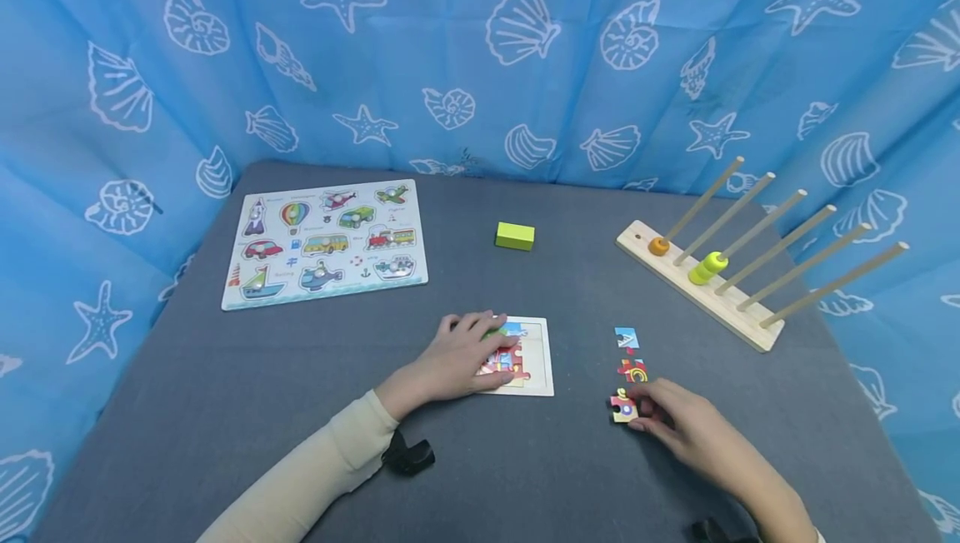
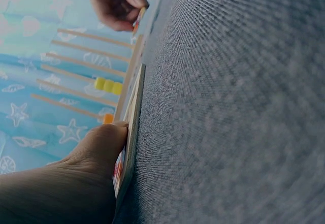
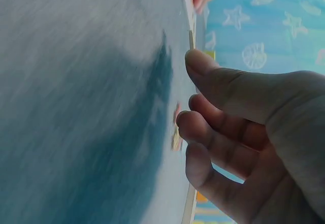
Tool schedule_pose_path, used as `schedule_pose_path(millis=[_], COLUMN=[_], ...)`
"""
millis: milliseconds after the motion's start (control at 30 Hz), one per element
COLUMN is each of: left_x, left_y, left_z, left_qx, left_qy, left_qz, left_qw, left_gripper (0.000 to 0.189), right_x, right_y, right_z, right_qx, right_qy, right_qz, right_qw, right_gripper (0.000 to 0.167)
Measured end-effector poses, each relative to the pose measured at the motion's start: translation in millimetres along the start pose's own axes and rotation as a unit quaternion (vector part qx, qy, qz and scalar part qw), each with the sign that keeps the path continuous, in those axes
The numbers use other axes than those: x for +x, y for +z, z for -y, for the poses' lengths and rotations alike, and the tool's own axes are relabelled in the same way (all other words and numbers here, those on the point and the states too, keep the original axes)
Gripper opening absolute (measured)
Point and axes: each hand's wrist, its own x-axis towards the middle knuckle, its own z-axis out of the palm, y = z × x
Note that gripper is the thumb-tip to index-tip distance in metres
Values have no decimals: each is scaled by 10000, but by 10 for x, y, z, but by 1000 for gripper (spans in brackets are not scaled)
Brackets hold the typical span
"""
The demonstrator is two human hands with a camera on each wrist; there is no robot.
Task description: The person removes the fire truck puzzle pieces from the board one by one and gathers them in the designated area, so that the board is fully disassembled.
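Note:
My left hand [image 1: 459, 362] rests on a small wooden jigsaw tray [image 1: 536, 360], its fingers spread over several fitted pieces. Bare board shows along the tray's right side. To the right of the tray, my right hand [image 1: 688, 425] pinches a jigsaw puzzle piece [image 1: 622, 409] between thumb and fingers. In the right wrist view only a thin edge of that piece shows past the thumb; the left wrist view shows it lifted off the table. Beyond it on the table lie a red-orange piece [image 1: 636, 371] and a blue piece [image 1: 626, 336].
A knobbed vehicle puzzle board [image 1: 352, 261] lies at the back left. A yellow-green block [image 1: 515, 236] sits behind the tray. On the right stands a wooden peg rack [image 1: 727, 308] with an orange bead [image 1: 659, 246] and yellow-green beads [image 1: 707, 269]. A blue curtain [image 1: 450, 52] surrounds the grey table.

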Motion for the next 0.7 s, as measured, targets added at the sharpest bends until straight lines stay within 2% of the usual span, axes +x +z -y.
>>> schedule_pose_path(millis=[367,533,700], left_x=[9,2,1], left_y=[14,-15,-11], left_z=[-5,-11,-6], left_qx=[46,-24,-32], left_qy=[29,3,-10], left_qz=[-55,-34,-18], left_qw=[10000,10000,10000], left_gripper=[55,55,56], right_x=[-249,-247,-209], right_y=[-5,3,-4], right_z=[-162,-197,-208], right_qx=[-253,-253,-180], right_qy=[488,599,982], right_qz=[86,107,452], right_qw=[9985,9978,9940], right_gripper=[30,28,26])
